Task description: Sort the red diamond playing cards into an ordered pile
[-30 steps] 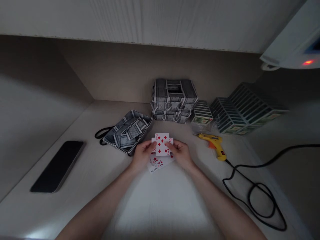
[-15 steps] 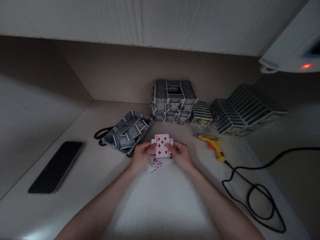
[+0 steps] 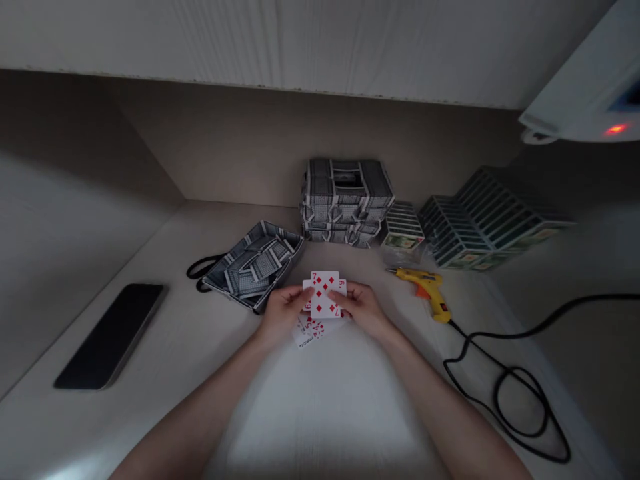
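Observation:
Between my two hands is a seven of diamonds [image 3: 325,298], face up and upright, lying across a sideways card marked 6 or 9 [image 3: 307,288]. My left hand [image 3: 286,308] grips the left edges, its thumb on the faces. At the right side my right hand [image 3: 365,308] pinches the same cards, thumb over the seven's face. Below them several loose playing cards [image 3: 310,331] lie fanned on the table, partly hidden. Just left of my left hand stands an open tray made of folded cards [image 3: 225,277], with more folded cards inside.
Stacked folded-card boxes [image 3: 347,193] stand at the back wall, with several card packs [image 3: 403,225] beside them. A yellow glue gun [image 3: 425,290] with a black cord [image 3: 500,400] lies right. Black scissor handles [image 3: 203,272] poke out by the tray. A phone [image 3: 113,337] lies left.
The seven of diamonds has shifted slightly down over the sideways card, with my right thumb moving down along its face. Both hands keep their hold.

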`<state>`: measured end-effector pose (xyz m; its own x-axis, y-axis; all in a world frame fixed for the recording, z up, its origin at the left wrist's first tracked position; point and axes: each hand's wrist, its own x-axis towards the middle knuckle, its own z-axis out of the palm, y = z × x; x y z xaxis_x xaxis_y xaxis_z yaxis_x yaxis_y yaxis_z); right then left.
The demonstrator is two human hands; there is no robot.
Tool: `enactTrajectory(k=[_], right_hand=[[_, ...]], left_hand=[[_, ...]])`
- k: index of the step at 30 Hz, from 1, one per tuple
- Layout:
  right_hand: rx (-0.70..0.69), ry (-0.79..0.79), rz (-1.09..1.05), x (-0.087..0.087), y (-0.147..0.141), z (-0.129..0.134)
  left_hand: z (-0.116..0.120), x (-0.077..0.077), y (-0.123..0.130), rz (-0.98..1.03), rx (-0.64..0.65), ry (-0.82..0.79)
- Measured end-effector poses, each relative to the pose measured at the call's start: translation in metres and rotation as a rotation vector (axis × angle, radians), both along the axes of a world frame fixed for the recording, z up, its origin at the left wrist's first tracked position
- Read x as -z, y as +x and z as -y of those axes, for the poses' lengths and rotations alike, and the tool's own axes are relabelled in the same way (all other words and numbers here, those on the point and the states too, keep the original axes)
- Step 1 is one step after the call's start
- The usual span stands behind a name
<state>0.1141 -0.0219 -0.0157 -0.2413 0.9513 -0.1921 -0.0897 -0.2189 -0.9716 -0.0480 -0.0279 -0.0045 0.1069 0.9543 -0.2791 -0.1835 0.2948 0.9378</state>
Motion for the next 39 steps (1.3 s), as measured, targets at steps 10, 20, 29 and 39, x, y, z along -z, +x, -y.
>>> enactTrajectory(k=[10, 20, 29, 39], right_hand=[[-0.015, 0.035, 0.041, 0.0033, 0.0011, -0.0030], [-0.035, 0.030, 0.032, 0.0026, 0.0028, -0.0032], [-0.036, 0.027, 0.030, -0.0001, 0.0019, -0.0025], [0.000, 0.027, 0.015, -0.0053, 0.0051, -0.0043]], left_hand=[[-0.0026, 0.0028, -0.0026, -0.019, 0.013, 0.008], [-0.0025, 0.0007, -0.0029, -0.019, 0.027, 0.022], [-0.0028, 0.0027, -0.0040, -0.010, 0.056, 0.030], [0.0005, 0.0001, -0.0082, 0.260, -0.033, -0.036]])
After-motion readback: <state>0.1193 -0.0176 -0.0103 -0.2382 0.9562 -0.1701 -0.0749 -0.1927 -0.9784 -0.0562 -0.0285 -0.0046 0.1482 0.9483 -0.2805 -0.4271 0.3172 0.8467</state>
